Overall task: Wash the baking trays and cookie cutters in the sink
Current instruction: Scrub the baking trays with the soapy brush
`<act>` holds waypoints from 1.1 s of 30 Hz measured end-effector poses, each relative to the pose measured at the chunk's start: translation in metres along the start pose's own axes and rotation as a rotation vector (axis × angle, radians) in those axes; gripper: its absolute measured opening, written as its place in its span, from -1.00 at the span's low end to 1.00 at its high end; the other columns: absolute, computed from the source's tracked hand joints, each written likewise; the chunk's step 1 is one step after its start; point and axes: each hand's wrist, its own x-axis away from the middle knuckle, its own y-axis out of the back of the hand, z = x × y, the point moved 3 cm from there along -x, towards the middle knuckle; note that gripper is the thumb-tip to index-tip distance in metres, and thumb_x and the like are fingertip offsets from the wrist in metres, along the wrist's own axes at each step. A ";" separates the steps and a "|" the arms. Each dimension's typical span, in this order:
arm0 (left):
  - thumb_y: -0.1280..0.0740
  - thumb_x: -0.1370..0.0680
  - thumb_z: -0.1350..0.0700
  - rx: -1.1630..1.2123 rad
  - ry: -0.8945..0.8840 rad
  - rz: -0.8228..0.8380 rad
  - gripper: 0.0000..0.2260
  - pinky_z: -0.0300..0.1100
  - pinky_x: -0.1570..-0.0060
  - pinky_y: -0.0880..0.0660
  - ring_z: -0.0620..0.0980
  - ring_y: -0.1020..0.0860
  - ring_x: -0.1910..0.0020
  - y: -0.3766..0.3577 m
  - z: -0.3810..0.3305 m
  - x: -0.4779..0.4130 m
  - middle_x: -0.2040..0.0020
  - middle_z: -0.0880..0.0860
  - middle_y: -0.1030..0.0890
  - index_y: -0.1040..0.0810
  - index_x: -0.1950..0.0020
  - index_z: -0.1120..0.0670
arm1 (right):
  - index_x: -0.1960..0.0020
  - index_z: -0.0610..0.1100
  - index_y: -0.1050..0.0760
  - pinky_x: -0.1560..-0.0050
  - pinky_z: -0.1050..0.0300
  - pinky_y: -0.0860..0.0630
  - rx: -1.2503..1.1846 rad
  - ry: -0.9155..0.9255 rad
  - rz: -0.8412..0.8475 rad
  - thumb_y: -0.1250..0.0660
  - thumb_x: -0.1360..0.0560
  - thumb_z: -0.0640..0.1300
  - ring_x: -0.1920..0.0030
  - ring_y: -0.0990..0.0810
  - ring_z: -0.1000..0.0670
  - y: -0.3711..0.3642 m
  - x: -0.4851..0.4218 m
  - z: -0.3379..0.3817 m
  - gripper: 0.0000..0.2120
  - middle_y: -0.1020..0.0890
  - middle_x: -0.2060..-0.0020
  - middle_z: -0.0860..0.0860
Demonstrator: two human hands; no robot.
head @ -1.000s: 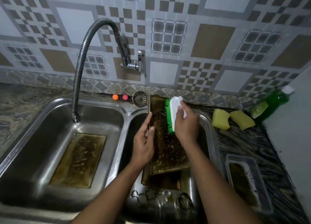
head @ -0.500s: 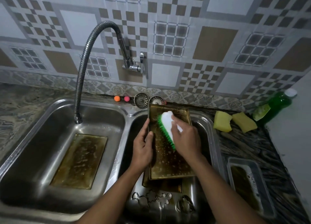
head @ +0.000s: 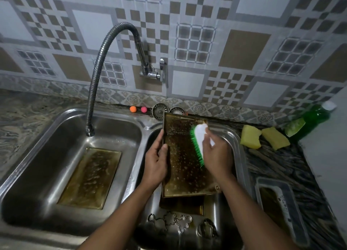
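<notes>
Steel double-basin sink [head: 148,125], set in a marbled stone counter [head: 272,165]; contents and surroundings as follows:

1. Rectangular golden-brown metal baking tray [head: 183,156], flecked with suds, tilted in the right basin with its far end raised to the back rim. My left hand [head: 155,165] grips its left edge, thumb on the face and fingers behind.

2. White-backed scrubbing brush with green bristles [head: 199,137], held in my right hand [head: 217,156], fingers curled over its back. The bristles touch the upper right part of the tilted tray.

3. Second brown tray [head: 182,204], lying low in the right basin, partly covered by the near end of the first.

4. Metal cookie cutters [head: 170,221], several, on the floor of the right basin nearest me; their shapes are hard to tell.

5. Third brown tray [head: 92,176], flat on the floor of the left basin, wet and sudsy.

6. Flexible grey hose tap [head: 97,71], mounted on the tiled wall, arching over so that its spout hangs above the left basin.

7. Two round steel strainer plugs [head: 158,110], with an orange ball [head: 133,109] and a pink ball [head: 143,109], all on the back rim.

8. Two yellow sponges [head: 250,139], side by side on the counter to the right, near a green bottle with a white cap [head: 313,118].

9. Clear plastic tub [head: 272,179], on the counter right of the sink
</notes>
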 end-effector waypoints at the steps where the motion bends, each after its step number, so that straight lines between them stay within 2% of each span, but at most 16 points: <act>1: -0.17 -0.68 0.21 0.001 -0.005 0.005 -0.57 -0.35 -0.32 -0.38 -0.30 -0.41 -0.38 0.000 -0.001 0.003 -0.41 -0.25 -0.42 -0.28 -0.56 0.03 | -0.36 -0.01 -0.52 0.17 0.19 -0.46 0.001 -0.067 -0.044 -0.20 -0.63 0.01 -0.05 -0.64 -0.07 0.002 -0.003 -0.004 -0.66 -0.68 -0.12 -0.07; 4: -0.18 -0.68 0.20 0.032 -0.011 0.058 -0.57 -0.33 -0.32 -0.39 -0.24 -0.41 -0.41 -0.010 -0.002 0.014 -0.44 -0.18 -0.43 -0.28 -0.56 0.02 | -0.39 -0.02 -0.48 0.15 0.19 -0.36 -0.016 -0.203 -0.118 -0.17 -0.65 -0.01 -0.10 -0.62 -0.12 0.000 -0.014 0.002 -0.65 -0.65 -0.16 -0.10; 6: -0.19 -0.68 0.21 0.041 -0.030 0.055 -0.57 -0.31 -0.35 -0.38 -0.21 -0.40 -0.42 -0.016 -0.002 0.015 -0.45 -0.13 -0.43 -0.29 -0.55 0.03 | -0.40 -0.02 -0.48 0.10 0.22 -0.36 -0.052 -0.187 -0.102 -0.18 -0.65 -0.01 -0.15 -0.60 -0.12 -0.003 -0.016 0.016 -0.65 -0.63 -0.20 -0.09; 9: -0.18 -0.67 0.24 0.036 -0.046 0.027 -0.59 -0.38 -0.31 -0.37 -0.25 -0.41 -0.41 -0.018 -0.008 0.003 -0.45 -0.08 -0.44 -0.31 -0.54 0.09 | -0.37 -0.01 -0.50 -0.07 0.25 -0.46 -0.092 0.044 -0.014 -0.20 -0.63 0.01 -0.23 -0.57 0.00 -0.009 0.000 0.035 -0.66 -0.61 -0.24 0.01; 11: -0.17 -0.67 0.27 0.032 -0.058 -0.031 -0.60 -0.46 -0.26 -0.34 -0.35 -0.40 -0.37 -0.012 -0.008 -0.004 -0.42 -0.12 -0.44 -0.33 -0.52 0.12 | -0.36 -0.01 -0.51 -0.15 0.21 -0.53 -0.125 0.197 0.073 -0.21 -0.63 0.00 -0.21 -0.57 0.08 -0.014 0.026 0.037 -0.67 -0.62 -0.23 0.03; 14: -0.17 -0.67 0.27 0.033 -0.057 -0.135 -0.61 -0.50 -0.24 -0.33 -0.39 -0.39 -0.35 -0.004 -0.002 -0.006 -0.41 -0.15 -0.44 -0.34 -0.51 0.09 | -0.35 0.01 -0.52 -0.02 0.18 -0.60 -0.121 0.329 0.136 -0.24 -0.62 -0.01 -0.10 -0.63 0.11 -0.015 0.059 0.017 -0.68 -0.67 -0.14 0.02; 17: -0.16 -0.68 0.25 0.043 -0.058 -0.124 -0.60 -0.48 -0.25 -0.34 -0.38 -0.38 -0.36 -0.004 0.002 0.001 -0.41 -0.17 -0.42 -0.32 -0.52 0.09 | -0.36 0.11 -0.46 0.10 0.29 -0.58 -0.113 0.177 0.088 -0.23 -0.62 0.04 -0.02 -0.63 0.18 -0.008 0.057 -0.007 -0.68 -0.68 -0.10 0.06; 19: -0.16 -0.68 0.25 0.025 -0.065 -0.108 -0.60 -0.49 -0.25 -0.33 -0.39 -0.37 -0.37 -0.007 0.002 0.005 -0.40 -0.22 -0.41 -0.31 -0.53 0.10 | -0.35 0.06 -0.49 0.09 0.51 -0.45 -0.167 0.046 0.037 -0.25 -0.62 0.00 -0.06 -0.58 0.20 -0.003 0.047 -0.009 -0.68 -0.65 -0.14 0.06; 21: -0.17 -0.68 0.24 0.002 -0.073 -0.098 -0.59 -0.50 -0.26 -0.31 -0.38 -0.36 -0.37 -0.009 0.001 0.005 -0.41 -0.23 -0.40 -0.31 -0.54 0.08 | -0.37 -0.02 -0.51 0.10 0.63 -0.35 -0.260 -0.031 -0.018 -0.25 -0.63 -0.06 -0.10 -0.52 0.21 0.007 0.038 -0.004 -0.67 -0.62 -0.18 0.06; 23: -0.17 -0.68 0.22 -0.030 -0.067 -0.078 -0.58 -0.50 -0.27 -0.31 -0.37 -0.35 -0.38 -0.009 0.001 0.000 -0.42 -0.20 -0.40 -0.30 -0.55 0.06 | -0.42 0.01 -0.46 0.14 0.61 -0.36 -0.325 -0.055 -0.098 -0.22 -0.64 -0.09 -0.05 -0.51 0.20 0.025 0.025 -0.001 -0.65 -0.53 -0.17 0.12; 25: -0.16 -0.68 0.20 -0.047 -0.050 -0.067 -0.58 -0.43 -0.32 -0.32 -0.33 -0.34 -0.41 -0.003 0.003 -0.005 -0.44 -0.17 -0.41 -0.30 -0.55 0.03 | -0.45 0.08 -0.41 0.03 0.51 -0.40 -0.358 -0.054 -0.105 -0.19 -0.65 -0.09 -0.14 -0.49 0.19 0.040 0.011 -0.007 -0.63 -0.44 -0.25 0.19; 27: -0.16 -0.69 0.19 -0.075 -0.043 -0.072 -0.59 -0.25 -0.42 -0.32 -0.26 -0.35 -0.44 0.007 0.008 -0.008 -0.45 -0.14 -0.42 -0.31 -0.54 0.01 | -0.43 0.13 -0.40 -0.04 0.42 -0.41 -0.372 -0.077 -0.020 -0.20 -0.65 -0.09 -0.25 -0.42 0.17 0.047 0.004 -0.019 -0.63 -0.39 -0.32 0.20; 29: -0.15 -0.69 0.18 -0.074 -0.029 -0.073 -0.60 -0.09 -0.46 -0.30 -0.21 -0.34 -0.46 0.015 0.016 -0.009 -0.46 -0.15 -0.41 -0.32 -0.54 -0.02 | -0.38 0.13 -0.44 -0.02 0.45 -0.41 -0.355 -0.096 0.114 -0.24 -0.63 -0.07 -0.26 -0.45 0.11 0.046 0.005 -0.031 -0.67 -0.42 -0.33 0.12; 31: -0.15 -0.69 0.18 -0.066 0.000 -0.080 -0.61 0.01 -0.49 -0.28 -0.19 -0.33 -0.47 0.015 0.021 -0.010 -0.46 -0.14 -0.42 -0.33 -0.53 -0.03 | -0.39 0.11 -0.43 -0.14 0.33 -0.41 -0.316 -0.104 0.255 -0.25 -0.62 -0.03 -0.34 -0.44 0.05 0.040 0.012 -0.041 -0.65 -0.45 -0.35 0.06; 33: -0.15 -0.69 0.19 -0.041 0.036 -0.077 -0.61 0.06 -0.50 -0.27 -0.19 -0.34 -0.46 0.012 0.023 -0.011 -0.45 -0.14 -0.43 -0.35 -0.52 -0.04 | -0.46 0.13 -0.37 -0.24 0.23 -0.40 -0.338 -0.135 0.363 -0.24 -0.63 -0.02 -0.37 -0.42 0.10 0.033 0.022 -0.046 -0.60 -0.43 -0.40 0.09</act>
